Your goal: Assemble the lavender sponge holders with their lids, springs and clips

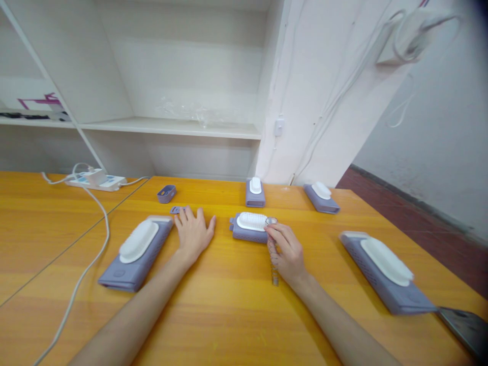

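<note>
My right hand (pixel 288 251) pinches a metal coil spring (pixel 274 272), which hangs down along the fingers. Just beyond those fingers lies a short purple case with a white bristled oval (pixel 249 221) on top; its right end is partly behind the hand. With fingers spread, my left hand (pixel 193 231) reaches over the table and holds nothing. Its fingertips are at a small flat purple piece (pixel 177 210); whether they touch it I cannot tell. Farther back stands a small hollow purple part (pixel 166 193).
Purple cases with white ovals lie at left (pixel 131 259), back (pixel 255 197), back right (pixel 322 198) and right (pixel 385 269). A power strip (pixel 97 179) and white cable (pixel 107 229) occupy the left side. A dark phone-like object (pixel 463 325) rests at the right edge. Shelving (pixel 171 127) rises behind.
</note>
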A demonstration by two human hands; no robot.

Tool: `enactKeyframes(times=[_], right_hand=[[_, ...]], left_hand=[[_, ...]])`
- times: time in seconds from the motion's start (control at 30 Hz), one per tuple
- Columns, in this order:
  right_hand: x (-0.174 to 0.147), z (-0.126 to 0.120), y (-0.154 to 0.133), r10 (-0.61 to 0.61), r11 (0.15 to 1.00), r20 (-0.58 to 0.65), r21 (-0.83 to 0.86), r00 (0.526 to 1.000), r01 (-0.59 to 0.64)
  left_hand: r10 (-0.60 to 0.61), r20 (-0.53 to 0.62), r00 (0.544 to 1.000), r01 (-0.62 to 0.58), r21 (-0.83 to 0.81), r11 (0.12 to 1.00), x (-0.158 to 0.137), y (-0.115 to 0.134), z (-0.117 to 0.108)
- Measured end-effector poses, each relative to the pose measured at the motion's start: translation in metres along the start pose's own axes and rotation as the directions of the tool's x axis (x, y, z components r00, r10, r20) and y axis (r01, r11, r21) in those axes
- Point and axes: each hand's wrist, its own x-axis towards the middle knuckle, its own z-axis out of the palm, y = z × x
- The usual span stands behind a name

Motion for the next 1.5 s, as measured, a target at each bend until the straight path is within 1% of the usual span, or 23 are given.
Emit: enactKeyframes(times=[0.1, 0.2, 0.3, 0.4, 0.53, 0.6, 0.63, 0.7, 0.8, 0.87, 1.0, 1.13, 1.23, 1.3, 1.4, 1.47, 1.5], right_hand=[[0.002, -0.001, -0.004, 0.024, 1.000, -0.039, 0.006, 0.999, -0.023], [0.002, -0.001, -0.010, 0.041, 0.999, -0.077, 0.032, 0.996, -0.039], [0.000, 0.002, -0.013, 0.068, 0.996, -0.124, 0.059, 0.990, -0.061], [-0.003, 0.003, -0.015, 0.110, 0.990, -0.115, 0.102, 0.987, -0.098], [0.000, 0.001, -0.017, 0.134, 0.990, -0.137, 0.058, 0.981, -0.127], [0.002, 0.000, -0.018, 0.157, 0.987, -0.143, 0.055, 0.977, -0.150], [0.003, 0.000, -0.019, 0.176, 0.983, -0.124, 0.079, 0.977, -0.167], [0.004, 0.001, -0.020, 0.226, 0.962, -0.027, 0.161, 0.974, -0.219], [0.002, 0.003, -0.020, 0.299, 0.910, 0.153, 0.250, 0.942, -0.330], [0.002, 0.004, -0.021, 0.324, 0.890, 0.216, 0.261, 0.921, -0.375], [0.002, 0.005, -0.019, 0.318, 0.908, 0.239, 0.203, 0.917, -0.368], [0.002, 0.007, -0.013, 0.337, 0.919, 0.232, 0.129, 0.912, -0.373], [0.002, 0.008, -0.010, 0.348, 0.912, 0.244, 0.136, 0.905, -0.387], [0.002, 0.009, -0.010, 0.347, 0.908, 0.279, 0.140, 0.896, -0.395], [0.004, 0.008, -0.012, 0.319, 0.909, 0.345, 0.152, 0.882, -0.389], [0.005, 0.007, -0.014, 0.278, 0.911, 0.385, 0.186, 0.880, -0.369], [0.006, 0.007, -0.014, 0.257, 0.910, 0.400, 0.206, 0.880, -0.360]], left_hand=[[-0.025, 0.028, 0.999, 0.025, 0.003, 1.000, 0.000, -0.002, 0.005], [0.022, 0.034, 0.999, -0.022, -0.005, 1.000, -0.001, -0.002, 0.004], [0.078, 0.035, 0.996, -0.078, -0.021, 0.997, -0.001, 0.001, -0.002], [0.114, 0.049, 0.992, -0.112, -0.048, 0.993, -0.001, 0.004, -0.009], [0.075, 0.027, 0.997, -0.074, -0.031, 0.997, -0.001, 0.003, -0.009], [0.055, 0.039, 0.998, -0.054, -0.016, 0.998, -0.001, 0.002, -0.007], [0.050, 0.053, 0.997, -0.050, -0.013, 0.999, -0.002, 0.002, -0.006], [0.063, 0.081, 0.995, -0.062, -0.016, 0.998, -0.002, 0.002, -0.006], [0.112, 0.072, 0.991, -0.110, -0.027, 0.994, -0.002, 0.003, -0.007], [0.130, 0.057, 0.990, -0.129, -0.023, 0.991, -0.002, 0.004, -0.008], [0.151, 0.058, 0.987, -0.150, -0.015, 0.989, 0.000, 0.004, -0.008], [0.238, 0.084, 0.968, -0.237, -0.026, 0.971, 0.001, 0.003, -0.009], [0.335, 0.148, 0.930, -0.336, -0.020, 0.942, 0.001, 0.003, -0.012], [0.400, 0.181, 0.899, -0.402, -0.027, 0.915, 0.001, 0.003, -0.015], [0.466, 0.162, 0.870, -0.466, -0.040, 0.884, 0.000, 0.004, -0.023], [0.469, 0.134, 0.873, -0.465, -0.059, 0.883, 0.000, 0.005, -0.030], [0.445, 0.121, 0.887, -0.438, -0.081, 0.895, 0.000, 0.005, -0.033]])
